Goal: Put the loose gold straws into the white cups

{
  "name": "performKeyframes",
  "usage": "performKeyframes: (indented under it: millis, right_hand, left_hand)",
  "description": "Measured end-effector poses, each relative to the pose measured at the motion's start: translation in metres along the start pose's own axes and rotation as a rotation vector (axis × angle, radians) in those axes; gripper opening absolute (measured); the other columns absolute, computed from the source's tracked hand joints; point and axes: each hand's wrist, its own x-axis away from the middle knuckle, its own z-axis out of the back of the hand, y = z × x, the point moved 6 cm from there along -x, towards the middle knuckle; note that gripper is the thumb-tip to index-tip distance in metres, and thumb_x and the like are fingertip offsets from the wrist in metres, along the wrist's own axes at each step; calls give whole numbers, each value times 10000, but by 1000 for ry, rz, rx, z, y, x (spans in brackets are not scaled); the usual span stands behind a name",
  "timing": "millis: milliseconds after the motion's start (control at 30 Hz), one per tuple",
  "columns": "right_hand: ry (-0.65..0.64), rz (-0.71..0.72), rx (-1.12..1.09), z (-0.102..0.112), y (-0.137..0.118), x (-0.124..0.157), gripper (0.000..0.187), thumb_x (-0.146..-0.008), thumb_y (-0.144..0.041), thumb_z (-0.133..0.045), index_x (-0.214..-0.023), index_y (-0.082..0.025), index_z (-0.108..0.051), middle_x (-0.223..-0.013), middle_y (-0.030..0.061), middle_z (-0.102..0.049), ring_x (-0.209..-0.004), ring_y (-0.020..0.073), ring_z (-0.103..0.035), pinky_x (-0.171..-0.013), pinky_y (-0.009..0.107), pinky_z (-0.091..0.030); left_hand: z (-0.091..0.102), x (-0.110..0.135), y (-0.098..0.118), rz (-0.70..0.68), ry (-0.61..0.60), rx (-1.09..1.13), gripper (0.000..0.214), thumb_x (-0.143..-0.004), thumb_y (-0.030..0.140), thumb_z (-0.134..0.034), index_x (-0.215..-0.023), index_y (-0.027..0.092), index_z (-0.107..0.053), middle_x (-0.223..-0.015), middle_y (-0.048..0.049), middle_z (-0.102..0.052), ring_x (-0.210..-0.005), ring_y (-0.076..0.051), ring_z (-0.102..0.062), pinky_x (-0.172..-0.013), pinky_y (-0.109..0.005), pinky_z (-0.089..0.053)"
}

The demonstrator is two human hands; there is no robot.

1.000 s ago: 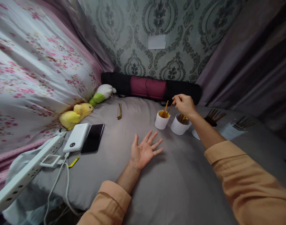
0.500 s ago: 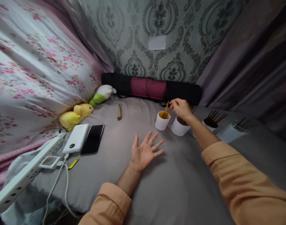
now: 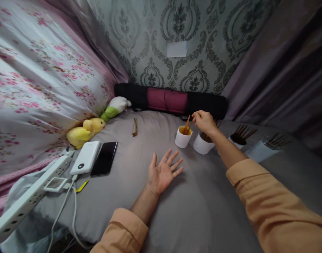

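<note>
Matt and paper-like: white cup (image 3: 183, 140). Smooth and wood-like: orange-brown sticks (image 3: 187, 122) in it. Glossy, glass-like: black phone (image 3: 104, 159). Smooth, plastic-looking: white power bank (image 3: 86, 156) and power strip (image 3: 25, 203). Fuzzy plush: yellow toy (image 3: 81, 134). Matt, creased cloth: grey sheet (image 3: 129, 172). Dull cloth: black-and-maroon bag (image 3: 167, 101). Softly lustrous cloth: mauve drape (image 3: 252, 75).

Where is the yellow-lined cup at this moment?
In the head view, the cup stands right of centre, left of another white cup, near the right hand.

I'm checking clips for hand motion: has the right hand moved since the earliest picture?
Yes, slightly: judged against the leftmost white cup, the right hand has shifted left, closer to that cup.
</note>
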Motion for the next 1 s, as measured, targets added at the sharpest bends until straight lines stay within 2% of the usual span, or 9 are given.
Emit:
performKeyframes:
  millis: [133,300,567,733,1000]
  right_hand:
    - [10,49,54,5,-7,-5,243,-818,-241,-414,-773,-157,-637,-629,27,-633,-547,116,-556,-568,224,-405]
    - [-33,10,83,-4,-7,3,253,-823,-242,-418,-774,-155,-650,-644,37,-644,-574,129,-575,-602,238,-413]
    - [-22,-2,91,-12,-3,6,242,-802,-252,-455,-818,-153,-674,-663,35,-661,-624,136,-597,-641,237,-415]
    - [5,-11,20,-13,4,4,257,-803,-263,-447,-825,-153,-677,-672,25,-663,-553,111,-572,-584,221,-413]
    - [-26,-103,-111,-23,13,4,279,-785,-310,-473,-830,-139,-689,-662,27,-668,-412,80,-499,-456,201,-386]
  left_hand:
    - [2,-1,0,10,-14,25,575,-800,609,-364,-1190,209,-499,-1374,-86,-390,-1226,-290,-384,-945,-450,-350]
    - [3,-1,0,9,-2,23,589,-804,611,-352,-1214,208,-479,-1384,-89,-376,-1226,-286,-385,-954,-444,-343]
    - [7,-3,0,18,-28,67,586,-813,585,-368,-1232,189,-470,-1354,-109,-410,-1214,-284,-399,-976,-445,-321]
    - [8,-4,0,28,-47,94,596,-815,575,-378,-1260,184,-448,-1348,-122,-413,-1211,-289,-401,-987,-441,-308]
    - [9,-6,1,19,-32,81,587,-811,575,-390,-1243,184,-461,-1328,-114,-436,-1189,-277,-427,-975,-431,-326]
